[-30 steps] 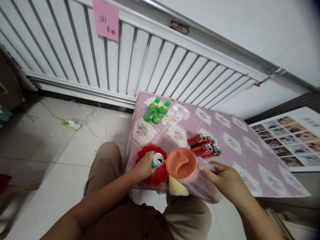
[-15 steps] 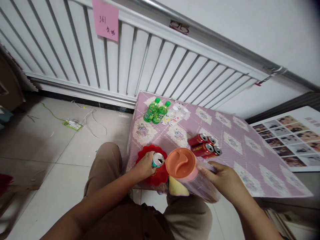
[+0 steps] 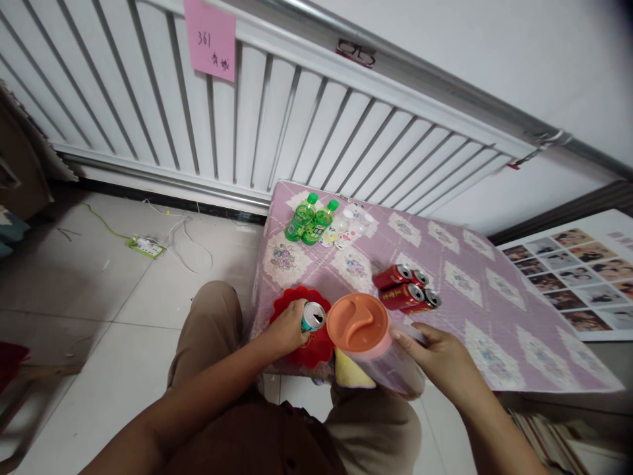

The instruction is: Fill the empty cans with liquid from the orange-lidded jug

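Observation:
My left hand (image 3: 289, 328) is wrapped round an opened teal drink can (image 3: 313, 317), its silver top facing up. That can is over a red scalloped tray (image 3: 293, 297) at the table's near edge. By its handle, my right hand (image 3: 435, 359) grips a clear plastic pitcher (image 3: 390, 369) with an orange lid (image 3: 357, 323). The pitcher is tilted, its lid end close beside the can. A yellow cloth (image 3: 353, 371) shows below the pitcher. Whether liquid is flowing between them I cannot tell.
Several red cans (image 3: 401, 287) stand together right of the pitcher. Two green bottles (image 3: 311, 221) and clear patterned cups (image 3: 346, 227) stand at the back of the cloth-covered table (image 3: 462, 280). A white radiator (image 3: 287, 125) runs behind. A power strip (image 3: 145, 247) lies on the floor at left.
Hardly anything differs. The body of the pitcher has shifted slightly, while the left hand and can keep their place over the tray. The view has moved a touch.

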Tool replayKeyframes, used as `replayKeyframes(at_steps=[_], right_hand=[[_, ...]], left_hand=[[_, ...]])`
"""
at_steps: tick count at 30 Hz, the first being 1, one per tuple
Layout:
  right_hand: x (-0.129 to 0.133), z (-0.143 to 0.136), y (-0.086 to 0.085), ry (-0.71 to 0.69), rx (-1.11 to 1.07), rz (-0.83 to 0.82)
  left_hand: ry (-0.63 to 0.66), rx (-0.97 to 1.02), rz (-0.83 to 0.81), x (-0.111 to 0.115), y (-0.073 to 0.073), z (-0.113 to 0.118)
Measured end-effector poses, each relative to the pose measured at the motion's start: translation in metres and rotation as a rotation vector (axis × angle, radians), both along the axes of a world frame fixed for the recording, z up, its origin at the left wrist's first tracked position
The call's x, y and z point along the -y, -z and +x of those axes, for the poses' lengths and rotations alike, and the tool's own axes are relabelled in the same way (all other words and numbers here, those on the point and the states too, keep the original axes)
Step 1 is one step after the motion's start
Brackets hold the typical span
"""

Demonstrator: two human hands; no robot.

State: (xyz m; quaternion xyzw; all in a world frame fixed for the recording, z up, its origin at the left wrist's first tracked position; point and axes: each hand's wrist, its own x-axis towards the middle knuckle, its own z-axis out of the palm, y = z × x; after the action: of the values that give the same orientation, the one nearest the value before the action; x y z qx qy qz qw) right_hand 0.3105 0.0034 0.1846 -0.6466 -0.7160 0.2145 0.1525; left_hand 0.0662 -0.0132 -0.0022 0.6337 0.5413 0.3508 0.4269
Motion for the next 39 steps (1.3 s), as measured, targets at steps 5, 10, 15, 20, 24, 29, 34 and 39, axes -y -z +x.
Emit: replayKeyframes(at_steps=[5,10,15,20,24,29,34,39], right_hand=[[0.002,0.009,0.000,0.022,-0.093,-0.028],[0.005,0.018,-0.005,0.153,-0.177,-0.014],[0.005,0.038,-0.004,0.332,-0.260,0.107],[-0.003,0.046,-0.005,0.458,-0.323,0.309],[-0.020,0.035,0.006,0.555,-0.468,0.385],[-0.054,0.013,0.054,0.572,-0.712,0.437],[-0.078,-0.011,0.091,0.574,-0.736,0.452],[-0.086,-0.024,0.111,0.585,-0.742,0.431]], left_hand=[[-0.005,-0.018,-0.026,0.000,-0.001,0.000],[0.001,-0.057,-0.034,0.000,0.000,0.000],[0.002,-0.074,-0.009,0.000,0.000,0.001],[0.007,-0.045,0.013,0.002,0.003,0.001],[-0.017,-0.030,0.005,0.002,0.008,0.003],[-0.029,-0.040,0.030,0.003,0.015,0.006],[-0.042,-0.046,0.036,0.003,0.020,0.008],[-0.040,-0.049,0.020,0.004,0.022,0.010]])
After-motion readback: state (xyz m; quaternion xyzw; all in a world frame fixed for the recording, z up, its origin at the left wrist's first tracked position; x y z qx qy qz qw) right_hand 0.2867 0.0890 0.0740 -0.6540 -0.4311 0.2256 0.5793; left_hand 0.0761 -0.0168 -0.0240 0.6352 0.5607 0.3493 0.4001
